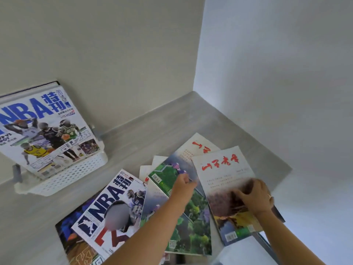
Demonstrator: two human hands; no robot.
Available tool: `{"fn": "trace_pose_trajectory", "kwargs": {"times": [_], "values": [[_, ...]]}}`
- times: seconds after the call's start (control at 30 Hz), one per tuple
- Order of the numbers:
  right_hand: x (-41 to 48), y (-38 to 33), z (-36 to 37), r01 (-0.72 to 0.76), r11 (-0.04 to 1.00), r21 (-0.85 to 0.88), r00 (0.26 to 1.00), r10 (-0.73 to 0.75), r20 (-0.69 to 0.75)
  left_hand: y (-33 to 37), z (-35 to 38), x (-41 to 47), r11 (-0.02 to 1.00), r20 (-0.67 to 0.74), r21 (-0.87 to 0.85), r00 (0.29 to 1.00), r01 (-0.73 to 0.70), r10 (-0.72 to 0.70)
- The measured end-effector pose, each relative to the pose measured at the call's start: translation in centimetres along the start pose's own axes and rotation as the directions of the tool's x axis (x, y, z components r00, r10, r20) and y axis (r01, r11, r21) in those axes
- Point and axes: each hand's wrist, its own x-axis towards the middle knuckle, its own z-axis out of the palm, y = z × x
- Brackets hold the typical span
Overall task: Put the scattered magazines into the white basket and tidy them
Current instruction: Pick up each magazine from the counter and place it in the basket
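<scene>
Many magazines (152, 205) lie spread on the grey desk (162, 131), one over another. The left hand (184, 185) pinches the green magazine (193, 217) in the middle of the pile. The right hand (255, 197) holds the white magazine (223, 169) with red letters, fingers bent on its cover. The basket (76, 175) sits at the back left, well apart from the pile. One NBA magazine (44, 131) leans inside it.

Magazines (198, 226) lie fanned, overlapping, under my left hand (184, 183); well left of it the white basket (76, 175) holds a tilted NBA issue (44, 129).
</scene>
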Motion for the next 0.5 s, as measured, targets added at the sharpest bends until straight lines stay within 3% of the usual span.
{"fn": "trace_pose_trajectory", "kwargs": {"times": [0.23,0.37,0.43,0.5], "values": [[1.0,1.5,-1.4,-0.032,0.996,0.087,0.999,0.033,-0.013,1.8,5.6,0.5,0.906,0.16,-0.351,0.968,0.237,-0.191],[1.3,2.1,-1.6,-0.044,0.989,0.144,0.999,0.041,0.021,2.4,6.0,0.9,0.901,0.125,-0.34,0.962,0.27,-0.241],[1.3,2.3,-1.5,-0.043,0.981,0.191,0.998,0.034,0.047,2.4,5.8,1.3,0.895,0.176,-0.334,0.952,0.296,-0.249],[1.3,2.0,-1.0,-0.029,0.966,0.259,0.996,0.005,0.092,2.3,5.5,1.4,0.956,0.233,-0.196,0.958,0.218,-0.17]]}}
